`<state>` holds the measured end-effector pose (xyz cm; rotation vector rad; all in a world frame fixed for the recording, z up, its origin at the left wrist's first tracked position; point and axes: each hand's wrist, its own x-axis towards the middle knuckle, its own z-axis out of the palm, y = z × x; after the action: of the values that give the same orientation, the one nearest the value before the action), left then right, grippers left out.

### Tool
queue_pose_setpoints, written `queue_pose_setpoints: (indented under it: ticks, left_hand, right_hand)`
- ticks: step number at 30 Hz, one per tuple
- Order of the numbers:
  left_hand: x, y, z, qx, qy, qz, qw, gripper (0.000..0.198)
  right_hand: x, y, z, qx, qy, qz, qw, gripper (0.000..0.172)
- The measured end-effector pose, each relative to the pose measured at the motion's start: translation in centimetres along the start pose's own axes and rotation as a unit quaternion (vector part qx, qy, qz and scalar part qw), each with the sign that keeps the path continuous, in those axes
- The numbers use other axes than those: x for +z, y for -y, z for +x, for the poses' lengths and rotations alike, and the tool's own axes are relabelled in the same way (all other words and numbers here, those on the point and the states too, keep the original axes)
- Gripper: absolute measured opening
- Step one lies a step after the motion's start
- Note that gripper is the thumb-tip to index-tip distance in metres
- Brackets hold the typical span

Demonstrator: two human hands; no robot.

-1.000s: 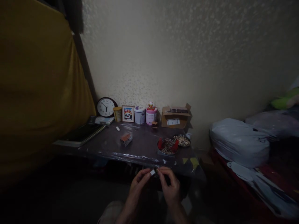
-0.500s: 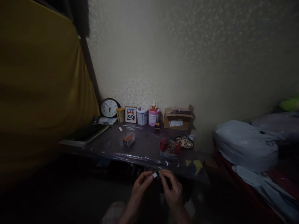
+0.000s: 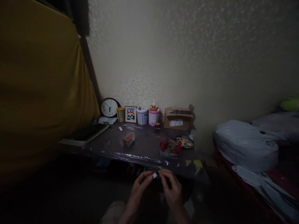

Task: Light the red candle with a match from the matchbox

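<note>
Just in front of the table's near edge, my left hand [image 3: 140, 186] pinches a small white rectangular piece [image 3: 154, 175] between thumb and fingers. Close against it, my right hand [image 3: 172, 188] has its thumb and fingertips closed on a small dark part [image 3: 158, 172] at the white piece's upper right end. Whether the two parts are joined I cannot tell in the dim light. Beyond my hands, on the table, stands a round tin [image 3: 170, 148] with small dark bits and two red pieces at its rim. Another round dish [image 3: 184, 142] holds many thin pale sticks.
A plastic-covered table [image 3: 144, 140] bears a wrapped orange-brown block [image 3: 129, 139] and a small white object [image 3: 120, 128]. Along the wall stand a clock [image 3: 109, 107], a panda picture [image 3: 130, 114], tubs [image 3: 142, 116] and a cardboard box [image 3: 178, 118]. White bags [image 3: 245, 144] lie right.
</note>
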<state>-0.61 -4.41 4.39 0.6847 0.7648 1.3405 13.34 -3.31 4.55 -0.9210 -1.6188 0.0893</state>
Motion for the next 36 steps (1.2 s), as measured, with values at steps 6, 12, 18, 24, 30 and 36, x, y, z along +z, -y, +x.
queue_pose_setpoints:
  ticks: [6,12,18,24,30,36]
  left_hand:
    - [0.2,-0.1,0.0,-0.007,-0.001,-0.016,1.0,0.02]
    - [0.6,-0.3,0.0,-0.013,-0.02,-0.032,0.999,0.022]
    - [0.3,-0.4,0.3,-0.006,-0.029,-0.022,0.999,0.023]
    - [-0.5,-0.4,0.5,0.006,-0.051,-0.012,0.999,0.026]
    - [-3.3,-0.6,1.3,0.027,-0.061,0.014,0.998,0.025]
    - [-6.3,-1.0,1.6,0.007,-0.085,0.035,0.996,0.026]
  right_hand:
    - [0.1,0.0,0.0,-0.023,-0.007,-0.02,1.0,0.013]
    - [-0.8,0.9,0.6,-0.046,-0.04,-0.018,0.998,0.018]
    - [-0.1,-2.2,0.0,-0.002,0.0,-0.052,0.999,0.015]
    - [-0.6,-3.9,0.8,0.13,-0.063,-0.002,0.99,0.016]
    - [-1.3,-3.3,2.1,0.186,-0.11,0.033,0.976,0.02]
    - [-1.5,-4.1,2.7,0.218,-0.13,0.066,0.965,0.019]
